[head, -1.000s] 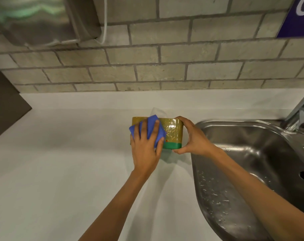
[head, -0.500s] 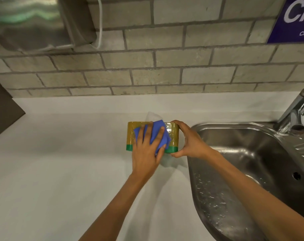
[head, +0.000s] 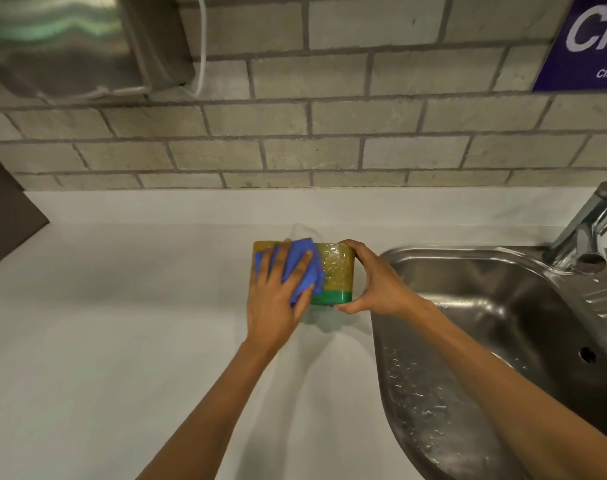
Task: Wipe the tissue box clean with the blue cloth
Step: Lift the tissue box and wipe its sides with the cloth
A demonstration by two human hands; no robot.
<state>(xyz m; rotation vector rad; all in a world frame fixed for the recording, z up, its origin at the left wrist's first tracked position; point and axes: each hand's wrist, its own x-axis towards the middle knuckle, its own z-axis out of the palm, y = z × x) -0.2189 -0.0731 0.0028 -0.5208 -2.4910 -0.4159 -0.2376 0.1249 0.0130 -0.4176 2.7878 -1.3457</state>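
**Wiping the near face of the box: steady it, then sweep**

The glossy yellow tissue box with a green base band (head: 333, 275) stands on the white counter (head: 122, 323) at the centre of the frame, just left of the wet steel sink (head: 468, 323). The left hand (head: 278, 299) presses the crumpled blue cloth (head: 302, 271) flat against the box's near face, fingers spread apart over it. The right hand (head: 375, 282) clamps the box's right end, thumb low and fingers curled over the top edge. Done well, the wipe probably calls for even pressure, overlapping strokes down to the green band, and a firm right-hand brace so the light box neither slides nor tips toward the sink.
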